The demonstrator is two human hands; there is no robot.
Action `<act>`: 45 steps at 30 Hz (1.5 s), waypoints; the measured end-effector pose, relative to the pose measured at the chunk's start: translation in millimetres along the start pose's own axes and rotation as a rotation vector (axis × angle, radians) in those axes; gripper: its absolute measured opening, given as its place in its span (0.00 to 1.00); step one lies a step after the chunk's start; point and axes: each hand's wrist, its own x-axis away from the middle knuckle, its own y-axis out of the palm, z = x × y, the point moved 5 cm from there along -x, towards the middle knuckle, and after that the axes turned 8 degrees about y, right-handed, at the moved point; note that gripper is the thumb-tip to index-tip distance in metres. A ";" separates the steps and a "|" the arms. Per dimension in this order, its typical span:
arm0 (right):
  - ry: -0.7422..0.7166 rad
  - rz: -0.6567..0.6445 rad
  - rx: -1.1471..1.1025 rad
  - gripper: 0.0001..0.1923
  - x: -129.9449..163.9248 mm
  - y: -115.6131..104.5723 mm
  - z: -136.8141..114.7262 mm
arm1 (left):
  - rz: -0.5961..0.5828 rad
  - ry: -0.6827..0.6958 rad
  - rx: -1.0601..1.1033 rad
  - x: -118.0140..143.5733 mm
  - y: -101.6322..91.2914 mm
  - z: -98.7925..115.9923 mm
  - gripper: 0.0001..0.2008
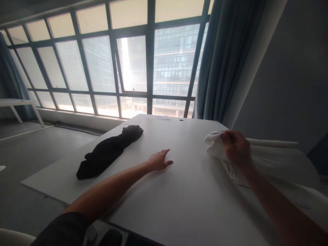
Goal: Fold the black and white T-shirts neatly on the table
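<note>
Dark sleeve [64, 227] at the bottom edge sits nearest the camera; from it the bare left forearm runs out over the white desk [179, 198]. Left hand [159, 160] lies palm down on the bare desk surface, fingers extended and loosely together, thumb slightly apart, holding nothing. Right hand [237, 147] is closed over the bunched end of a white cloth [276, 160], fingers curled around a gathered wad at the cloth's left end; the rest of it trails to the right along the desk's right side. A printed label or tag [232, 172] shows below the wrist; text too small to read. Judgement: the white cloth looks light, soft and limp, with no stiffness, so it will sag and drag if lifted by one end; best taken at a bunched edge or corner, as now, with the second hand on another corner to spread it. Not fragile; unlikely to slip from a full grip. A black garment [109, 150] lies rolled lengthwise on the desk's left part, well apart from both hands, untouched. Count: white cloths 1, black garments 1, hands 2, desks in use 1; a second white table [15, 102] stands far left by the window [133, 65].
</note>
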 end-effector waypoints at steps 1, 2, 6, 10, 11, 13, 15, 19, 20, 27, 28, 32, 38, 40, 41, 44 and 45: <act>-0.010 0.068 -0.078 0.23 2.3 9.1 -9.4 | 0.012 0.042 0.058 -6.3 1.1 12.7 0.46; -0.028 0.015 -0.139 0.22 5.0 23.6 -18.6 | 0.041 0.092 0.115 -12.6 2.0 25.3 0.51; -0.044 -0.170 -0.329 0.23 9.1 63.0 -37.4 | 0.181 0.272 0.352 -31.3 2.7 59.5 0.32; -0.009 0.017 -0.455 0.24 -8.9 48.6 -31.0 | 0.321 0.225 0.497 -35.5 -21.2 60.5 0.17; -0.010 0.091 -0.484 0.23 -13.8 39.7 -31.1 | 0.406 0.202 0.489 -34.1 -36.5 59.8 0.18; -0.043 0.222 -0.552 0.21 -21.0 21.4 -37.0 | 0.627 0.182 0.427 -28.5 -76.0 61.1 0.19; -0.128 0.273 -0.615 0.17 -24.7 7.7 -48.2 | 0.872 0.239 0.327 -20.3 -117.8 66.1 0.17; -0.160 0.026 -0.483 0.16 -25.5 18.5 -45.2 | 1.110 0.319 0.138 -14.0 -155.4 59.3 0.13; -0.103 -0.076 -0.388 0.17 -23.0 29.9 -33.1 | 1.062 0.317 0.104 -16.9 -150.5 52.9 0.12; -0.072 -0.516 -0.256 0.24 22.4 102.3 49.4 | 0.497 0.431 0.055 -19.3 -57.4 8.5 0.15; -0.090 -0.545 -0.252 0.22 27.7 105.7 52.4 | 0.452 0.459 0.062 -15.8 -50.8 4.0 0.18; -0.044 -0.678 -0.181 0.11 38.3 106.0 56.9 | 0.354 0.280 -0.042 -6.3 -44.6 -28.1 0.31; -0.033 -0.165 0.165 0.08 12.9 60.2 68.7 | 0.178 0.007 -0.142 -0.3 -43.7 -62.2 0.22; 0.015 0.013 0.168 0.08 5.9 43.3 70.0 | 0.375 0.068 -0.208 -0.9 -67.8 -55.2 0.19; 0.028 0.109 0.141 0.08 4.0 35.1 68.1 | 0.514 0.090 -0.254 -0.8 -85.2 -49.9 0.17; -0.039 0.362 0.009 0.10 4.9 16.4 53.5 | 0.967 0.153 -0.387 4.4 -142.3 -27.4 0.14; -0.085 0.399 -0.033 0.11 6.1 12.9 48.7 | 1.094 0.186 -0.426 8.1 -157.5 -18.3 0.14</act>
